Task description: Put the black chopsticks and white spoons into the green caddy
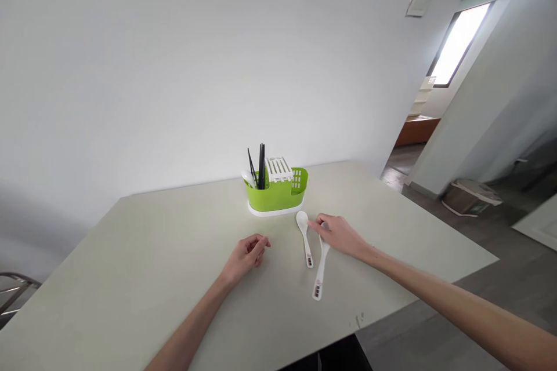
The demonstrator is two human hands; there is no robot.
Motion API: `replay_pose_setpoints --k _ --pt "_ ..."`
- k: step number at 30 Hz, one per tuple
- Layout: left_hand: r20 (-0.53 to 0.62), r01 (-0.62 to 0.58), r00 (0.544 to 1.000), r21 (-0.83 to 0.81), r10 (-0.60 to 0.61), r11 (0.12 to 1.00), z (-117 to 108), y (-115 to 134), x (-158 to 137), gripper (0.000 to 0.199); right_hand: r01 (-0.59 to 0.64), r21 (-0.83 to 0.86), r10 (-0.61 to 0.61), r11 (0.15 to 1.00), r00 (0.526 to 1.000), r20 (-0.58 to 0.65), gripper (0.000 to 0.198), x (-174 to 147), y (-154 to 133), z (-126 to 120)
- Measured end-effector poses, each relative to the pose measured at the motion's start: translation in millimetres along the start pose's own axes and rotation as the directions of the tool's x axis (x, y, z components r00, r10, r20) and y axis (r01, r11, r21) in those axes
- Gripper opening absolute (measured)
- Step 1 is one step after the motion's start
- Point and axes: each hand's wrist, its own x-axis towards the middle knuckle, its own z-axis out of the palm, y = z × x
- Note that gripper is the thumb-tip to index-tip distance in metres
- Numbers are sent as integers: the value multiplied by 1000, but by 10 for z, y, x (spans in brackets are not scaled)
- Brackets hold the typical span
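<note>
Two white spoons lie on the table in front of a green utensil caddy (278, 197). The smaller spoon (306, 240) has its bowl toward the caddy and its handle toward me. My right hand (337, 233) is closed on the bowl end of the longer spoon (321, 272), whose bowl is mostly hidden by the fingers. That hand's fingertips are close beside the smaller spoon's bowl. Loosely curled on the table, left of the spoons, my left hand (248, 254) has nothing visible in it.
Black chopsticks (261, 167) and a white spoon (248, 178) stand in the caddy's left part. A white slotted rack (279, 168) sits across its middle. Behind the pale table (174, 261) rises a wall (209, 69). A box (467, 197) is on the floor at right.
</note>
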Motion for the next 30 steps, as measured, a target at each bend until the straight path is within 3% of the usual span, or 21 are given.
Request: replay_pose_setpoints --k 5,10,17,23,27,30 --pt "168 -48 985 70 35 996 17 37 -59 63 134 98 -129 986 990 -58 45 122 -606 3" --pt "277 -56 959 -41 65 998 109 125 -177 67 267 -10 -267 964 958 -101 40 254 -925 140" --pt "129 -14 991 -119 30 993 118 40 -116 58 238 142 -239 961 971 -7 30 264 -949 135" --pt "71 -30 997 -78 36 996 119 77 -117 60 267 -24 -267 963 964 0 34 226 -956 51" --pt "71 -25 997 -84 31 996 117 52 -100 59 244 -3 -244 970 970 -6 34 242 -935 -23" --pt "-20 -45 999 -76 44 996 92 12 -69 57 226 55 -225 973 974 -13 34 284 -890 -81"
